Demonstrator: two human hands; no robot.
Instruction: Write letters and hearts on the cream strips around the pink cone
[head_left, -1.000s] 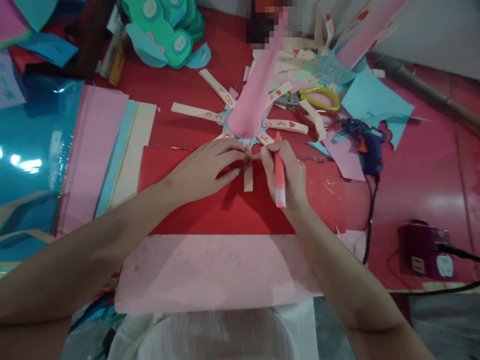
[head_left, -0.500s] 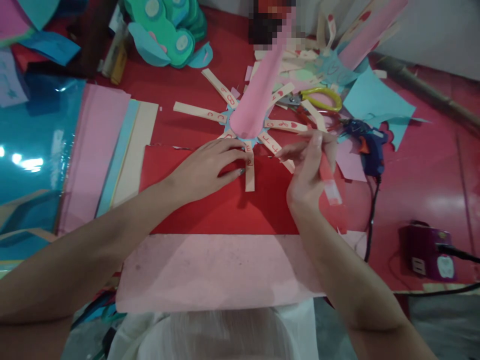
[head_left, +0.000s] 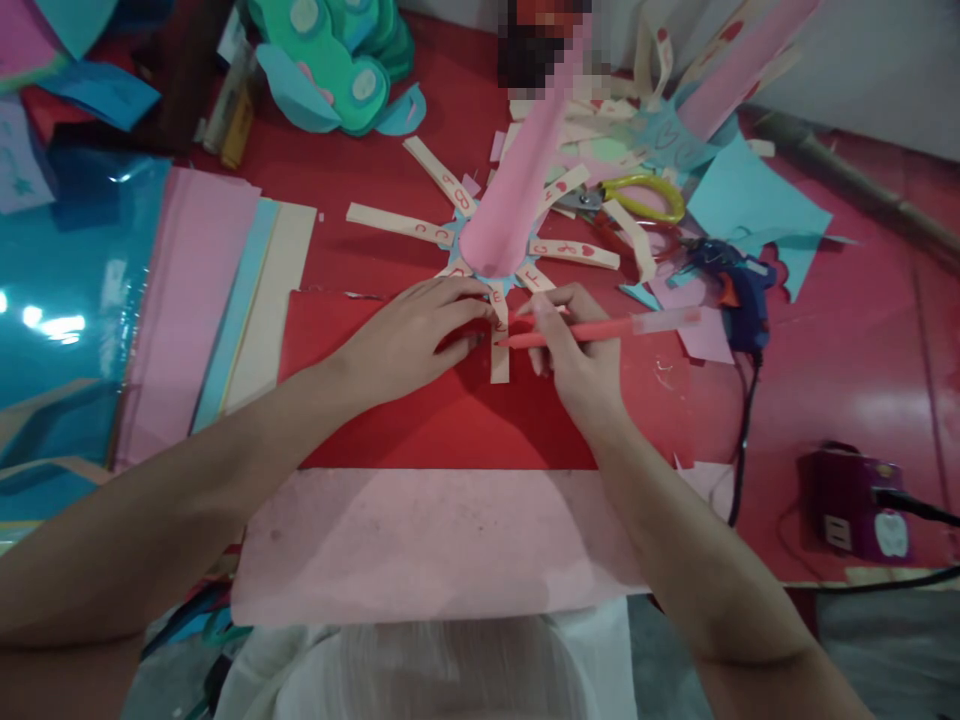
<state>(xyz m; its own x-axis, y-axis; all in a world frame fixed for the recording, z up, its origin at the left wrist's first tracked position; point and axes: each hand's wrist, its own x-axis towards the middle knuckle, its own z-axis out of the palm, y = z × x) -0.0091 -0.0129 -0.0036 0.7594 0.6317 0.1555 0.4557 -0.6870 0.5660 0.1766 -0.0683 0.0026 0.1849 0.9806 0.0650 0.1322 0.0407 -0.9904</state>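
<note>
My left hand (head_left: 409, 335) rests flat on a red paper sheet (head_left: 420, 420), its fingertips pinning a cream paper strip (head_left: 499, 362) that hangs from a blue disc under a pink paper cone (head_left: 517, 185). My right hand (head_left: 574, 345) grips a red marker pen (head_left: 600, 328), held nearly level with its tip touching the strip. Other cream strips (head_left: 397, 224) with red letters fan out from the cone's base.
Yellow-handled scissors (head_left: 637, 198) and a blue glue gun (head_left: 739, 290) lie to the right, with a purple power strip (head_left: 855, 500) further right. Coloured paper sheets (head_left: 202, 300) are stacked left. Green foam shapes (head_left: 337, 60) sit at the back. A pink sheet (head_left: 427, 545) lies nearest me.
My right hand lifted away to the right with the marker, then came back and laid the pen level with its tip on the strip. My left hand stayed put.
</note>
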